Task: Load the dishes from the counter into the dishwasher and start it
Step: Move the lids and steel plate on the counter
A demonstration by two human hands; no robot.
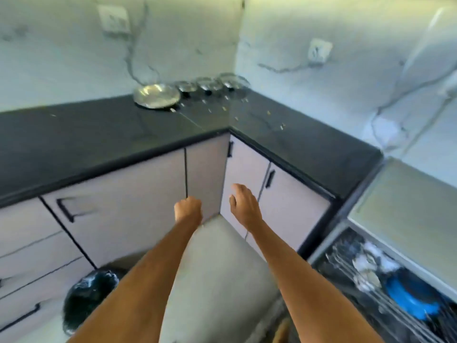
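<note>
A steel plate [157, 95] lies on the black counter [99, 134] near the far corner. Several small steel bowls [210, 84] stand in a row to its right, against the wall. Both my arms reach forward in front of the lower cabinets. My left hand [188, 209] has its fingers curled and holds nothing. My right hand [244, 204] hangs relaxed, fingers loose, also holding nothing. The open dishwasher rack [385, 280] sits at the lower right, with a blue dish [410, 297] and some pale items in it. The frame is blurred.
Crumbs lie scattered on the counter near the corner. Pale cabinet doors with black handles [269, 179] run under the counter. A dark bin bag [91, 290] stands on the floor at the lower left. The dishwasher's grey top [408, 201] is at the right.
</note>
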